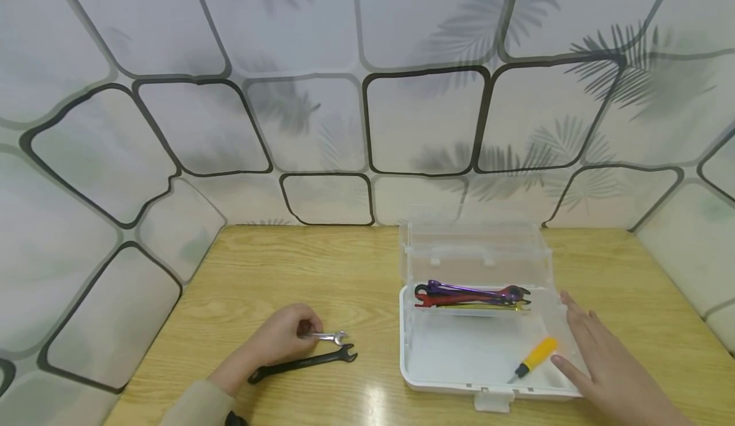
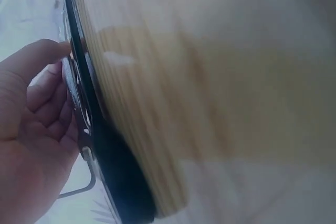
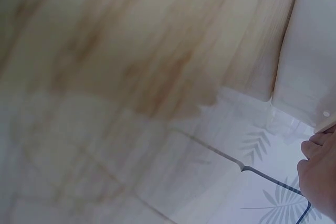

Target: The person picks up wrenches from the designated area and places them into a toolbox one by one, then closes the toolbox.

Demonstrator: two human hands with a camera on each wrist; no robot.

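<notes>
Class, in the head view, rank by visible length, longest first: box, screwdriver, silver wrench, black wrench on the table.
1. Box
2. Black wrench
3. Screwdriver
4. Silver wrench, visible part only; the left hand hides the rest.

A pale back wall (image 1: 310,37) rises behind the far edge of a yellow-brown, wood-grained counter (image 1: 298,260); a left wall (image 1: 69,190) and a right wall (image 1: 677,241) flank it at an angle; all three carry rounded, stone-like outlines (image 1: 483,120) in black and grey; feathery grey leaf prints (image 1: 617,62) cross the back wall, darkest toward the right; a bright glare (image 1: 376,403) shines on the counter's near part.
</notes>
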